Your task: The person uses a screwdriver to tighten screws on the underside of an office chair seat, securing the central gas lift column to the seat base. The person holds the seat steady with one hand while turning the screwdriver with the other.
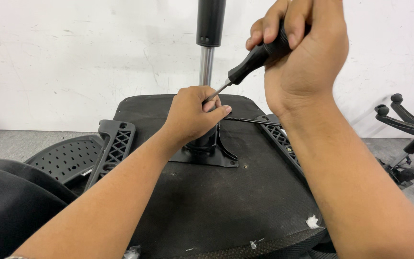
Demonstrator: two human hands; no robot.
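Upturned black fabric-covered chair seat (207,206) lying in the middle, black metal mounting plate (206,156) sitting on it, chrome-and-black gas lift column (208,43) rising from the plate, black plastic latticed armrest (113,144) lying at left, black star-shaped chair base (408,127) lying far right on the floor.

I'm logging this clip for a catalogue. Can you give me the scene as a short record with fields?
setting: grey floor by a white wall
work piece: upturned black chair seat with a metal plate and a gas cylinder standing upright
right hand: gripping a black-handled screwdriver, shaft angled down to the left
left hand: at the cylinder's foot, fingers around the screwdriver tip
nearby: armrests either side of the seat, perforated black panel on the left, wheeled chair base on the right
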